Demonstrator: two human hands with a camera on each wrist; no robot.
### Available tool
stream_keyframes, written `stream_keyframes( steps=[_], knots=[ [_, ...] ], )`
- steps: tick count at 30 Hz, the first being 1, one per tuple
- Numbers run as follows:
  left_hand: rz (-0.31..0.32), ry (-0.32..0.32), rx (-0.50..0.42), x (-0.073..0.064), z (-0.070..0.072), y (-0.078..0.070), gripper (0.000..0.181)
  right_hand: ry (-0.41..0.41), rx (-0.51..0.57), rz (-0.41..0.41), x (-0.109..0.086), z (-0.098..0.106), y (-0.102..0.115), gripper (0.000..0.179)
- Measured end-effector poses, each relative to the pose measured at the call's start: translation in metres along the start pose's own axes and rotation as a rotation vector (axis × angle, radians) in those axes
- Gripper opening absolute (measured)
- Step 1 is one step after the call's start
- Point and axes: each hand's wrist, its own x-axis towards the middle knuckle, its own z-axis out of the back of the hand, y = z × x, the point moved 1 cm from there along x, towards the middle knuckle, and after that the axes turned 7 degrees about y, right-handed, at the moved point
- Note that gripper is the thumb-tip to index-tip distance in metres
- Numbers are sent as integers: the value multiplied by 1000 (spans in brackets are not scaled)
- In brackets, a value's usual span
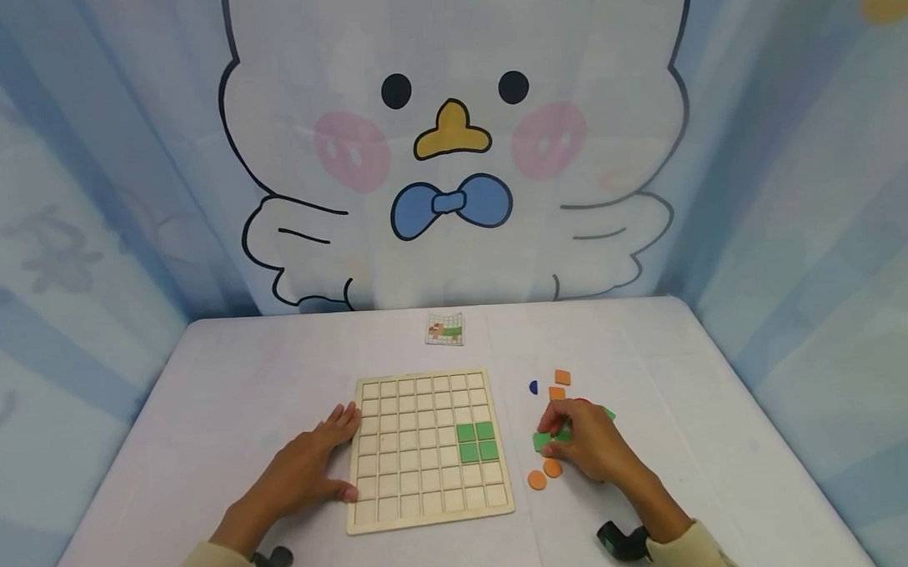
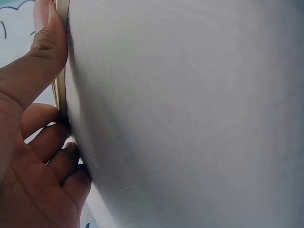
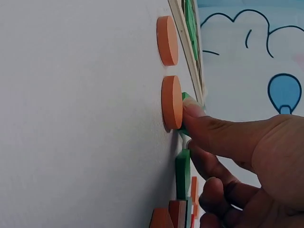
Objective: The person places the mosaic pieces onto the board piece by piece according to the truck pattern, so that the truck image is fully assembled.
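My left hand (image 1: 303, 468) rests along the left edge of a pale wooden grid board (image 1: 409, 510), thumb near its lower corner and fingertips farther up. In the left wrist view the thumb (image 2: 50, 47) lies against the board's edge. A block of green square tiles (image 1: 469, 452) fills cells at the board's right side. To the right of the board, my right hand (image 1: 590, 441) pinches a green square tile (image 1: 540, 442) between thumb and fingers. Another green tile (image 3: 183, 173) lies under that hand, which partly hides the pieces there.
Two orange discs (image 1: 537, 480) lie nearer me than the right hand. Beyond it are orange squares (image 1: 562, 377), a blue half-disc (image 1: 533, 387) and a partly covered red piece (image 1: 581, 400). A small picture card (image 1: 444, 340) lies at the table's back, before a printed curtain (image 1: 453, 267).
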Motion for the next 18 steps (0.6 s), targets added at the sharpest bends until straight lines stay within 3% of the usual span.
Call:
stream_keyframes(
  steps=[7, 18],
  knots=[
    [-3, -2, 6, -1, 1, 0, 119, -13, 36, 54, 7, -6, 10, 27],
    [-3, 2, 13, -1, 1, 0, 120, -42, 149, 57, 17, -16, 40, 23]
  ],
)
